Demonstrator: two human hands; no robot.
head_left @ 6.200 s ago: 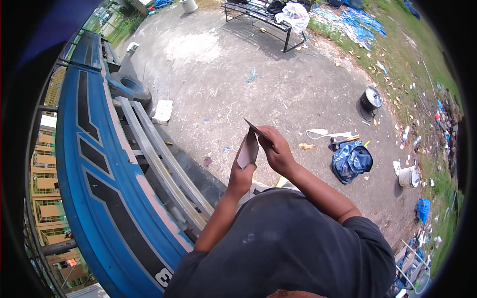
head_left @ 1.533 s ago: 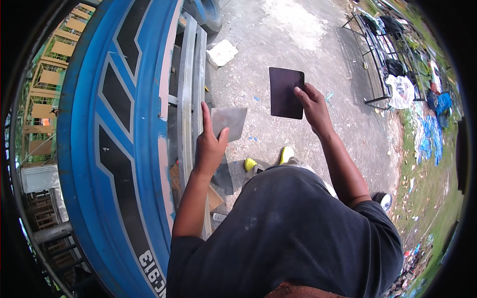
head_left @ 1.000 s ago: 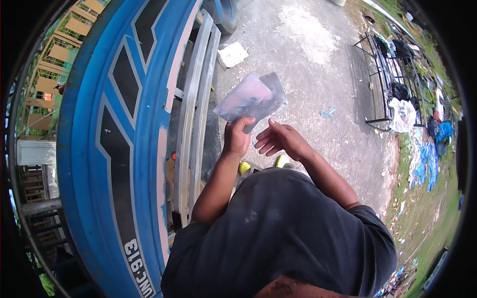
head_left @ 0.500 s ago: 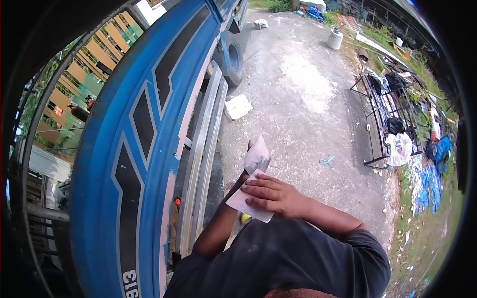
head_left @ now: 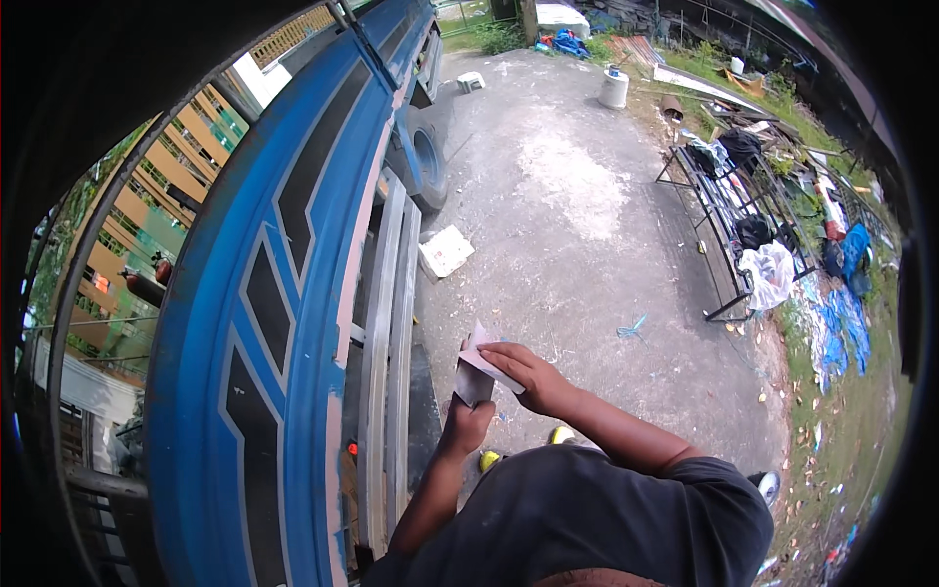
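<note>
My left hand (head_left: 469, 425) is closed on the lower end of a grey-faced sheet (head_left: 473, 384) that looks like sandpaper. With its fingers pressed over the top, my right hand (head_left: 533, 376) grips a pale pinkish-white sheet (head_left: 494, 370) lying slantwise against the grey one. Whether these are two pieces or one folded piece, I cannot tell. Both hands meet in front of my body, right of a blue truck body (head_left: 323, 323) with dark stripes and pinkish patches along its lower edge. My right palm is hidden.
Long metal rails (head_left: 377, 391) run below the truck's side, near a wheel (head_left: 427, 157). On the concrete lie a white slab-like object (head_left: 446, 251) and a bit of blue cord (head_left: 634, 328). A black metal frame (head_left: 719, 235) holding bags stands at right; a white container (head_left: 613, 90) is farther off.
The right hand has lifted from lying flat over the pale sheet and now pinches it at an angle. The left hand has come into clearer view below. The whole view has shifted slightly.
</note>
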